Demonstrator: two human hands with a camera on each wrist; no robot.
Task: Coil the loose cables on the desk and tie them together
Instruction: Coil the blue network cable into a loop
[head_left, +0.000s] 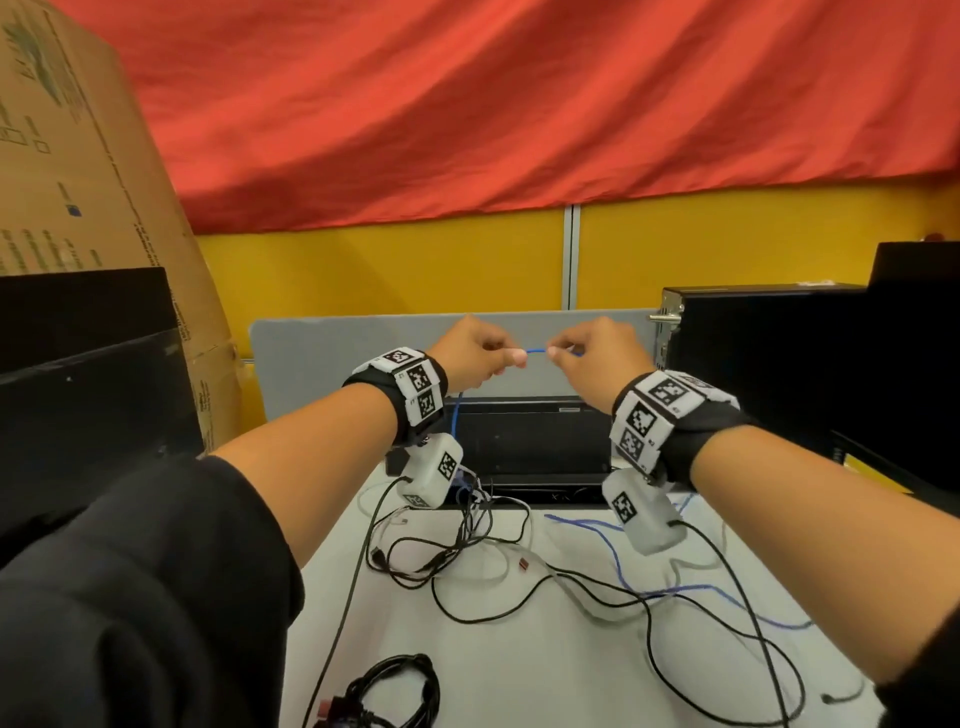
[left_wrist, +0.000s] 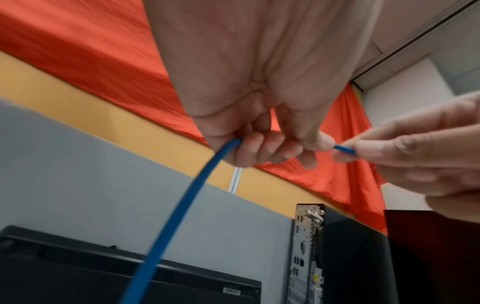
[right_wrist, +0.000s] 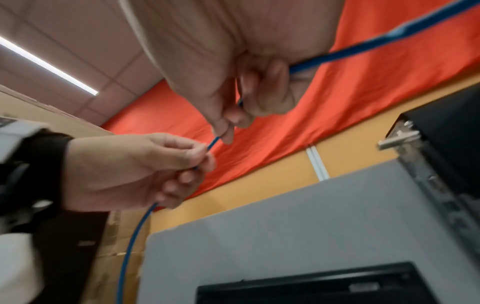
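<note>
Looking down from the head camera, I have both hands raised well above the tabletop (head_left: 519, 649), level with each other and close together. My left hand (head_left: 470, 353) and my right hand (head_left: 597, 358) each pinch the blue cable (head_left: 537, 352), with a short stretch drawn across between them, its long axis running left to right. From the left hand the cable drops toward the tabletop; more blue cable lies in loose bends on the right side (head_left: 618, 566), tangled among black cables (head_left: 467, 545), and a black bundle (head_left: 400, 686) sits already coiled at the near edge. Neither hand is nearer to the span; each holds one end of it

From the left wrist camera, the left hand (left_wrist: 259, 123) has its fingers curled round the blue cable (left_wrist: 182, 205), which leaves the fist at the little-finger side and hangs steeply down. The right hand's fingertips (left_wrist: 363, 150) pinch the stub that comes out past the thumb

From the right wrist camera, the right hand (right_wrist: 246, 82) nips the blue cable (right_wrist: 214, 142) between thumb and forefinger, and the cable runs on through the palm and out up to the right. The left hand (right_wrist: 135, 170) grips it lower left, the rest trailing down

My judgement: the next loop turns on that left-to-right span, so the slack must feed up from below the left hand
</note>
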